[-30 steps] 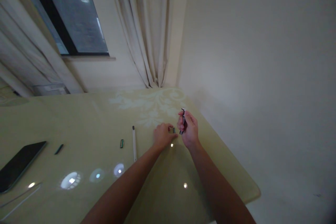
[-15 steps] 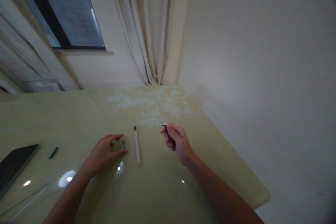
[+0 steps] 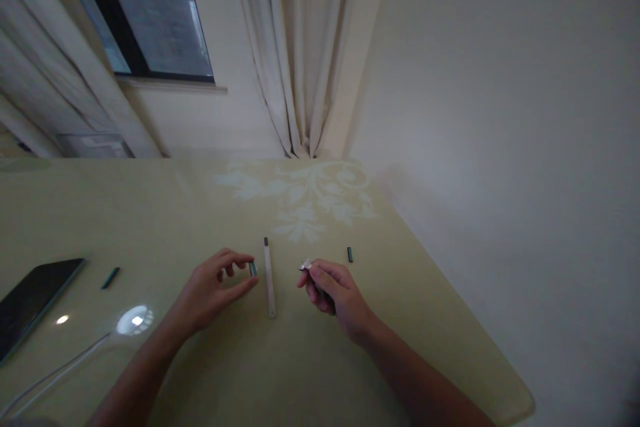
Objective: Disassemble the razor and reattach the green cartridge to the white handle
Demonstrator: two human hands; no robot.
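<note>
Between the thumb and fingertips of my left hand (image 3: 215,287) is a small dark and green rectangular piece, which looks like a razor cartridge (image 3: 253,269). My right hand (image 3: 337,293) is closed around a dark handle with a silvery end (image 3: 305,265), which looks like a razor handle; most of it is hidden in the fingers. A slim white stick with a dark tip (image 3: 269,280) lies on the table between my hands. Beyond my right hand lies a similar dark and green piece (image 3: 350,254).
The glossy pale table (image 3: 200,207) has a rounded near right corner and meets a wall on the right. At left lie a dark tablet-like slab (image 3: 40,297), another small dark green piece (image 3: 111,278) and a white cable (image 3: 55,373). Curtains (image 3: 300,47) hang behind.
My left fingers have closed onto the small piece and moved it toward the white stick. My right hand has come lower and nearer, uncovering the piece beyond it. The view has shifted slightly.
</note>
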